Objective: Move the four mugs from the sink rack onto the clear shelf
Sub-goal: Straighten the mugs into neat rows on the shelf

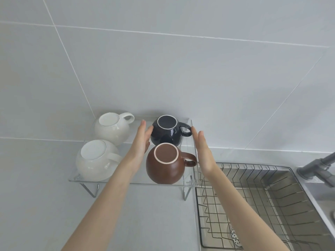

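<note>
Several round mugs stand upside down on the clear shelf (126, 182): a white mug (112, 129) at the back left, a second white mug (96, 160) at the front left, a dark navy mug (166, 132) at the back right and a brown mug (165, 165) at the front right. My left hand (140, 142) is flat with its fingers apart, its fingertips touching the left side of the navy mug. My right hand (204, 151) is flat and holds nothing, just outside the shelf's right wall. The wire sink rack (253, 205) at the lower right holds no mugs.
A grey tiled wall rises behind the shelf. The shelf stands on metal legs (90, 189) over a grey counter. A steel sink lies under the rack, with a drain strainer (234, 236) at its bottom. A grey tap (319, 165) sticks in at the right edge.
</note>
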